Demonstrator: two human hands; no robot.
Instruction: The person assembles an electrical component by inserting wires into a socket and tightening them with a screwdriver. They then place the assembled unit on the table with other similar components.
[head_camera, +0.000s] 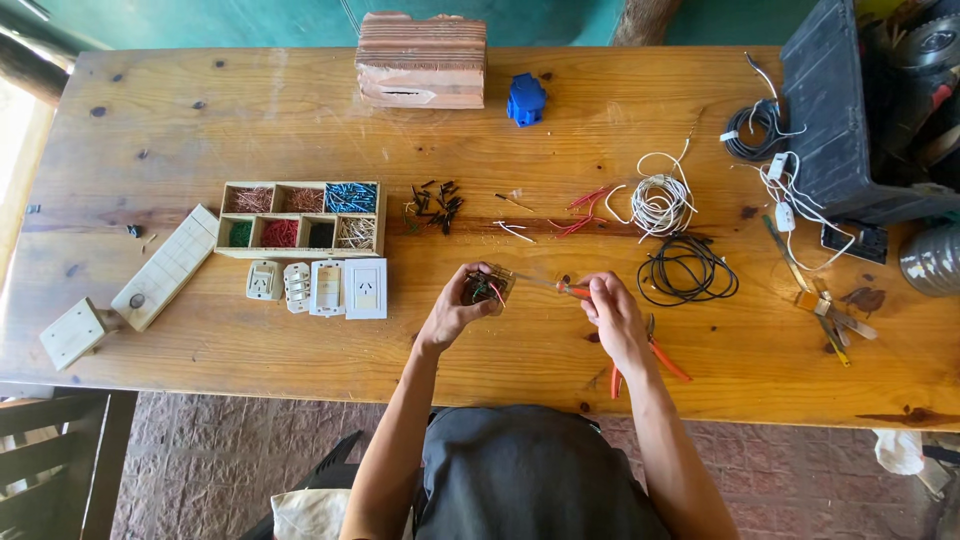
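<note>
My left hand (458, 311) grips a small dark electrical part (483, 287) with red and green wire ends, held just above the wooden table (200, 120). In my right hand (612, 312) is a screwdriver (555, 287) with an orange handle, its shaft pointing left into the part. Orange-handled pliers (655, 362) lie on the table just under my right wrist.
A wooden tray (300, 218) of sorted wire pieces sits left, with white switch and socket plates (318, 287) below it. Dark screws (436, 203), red wire scraps (583, 212), white (660, 200) and black (688, 270) wire coils, a blue part (525, 100), a wooden block (422, 60) and a black toolbox (850, 110) surround.
</note>
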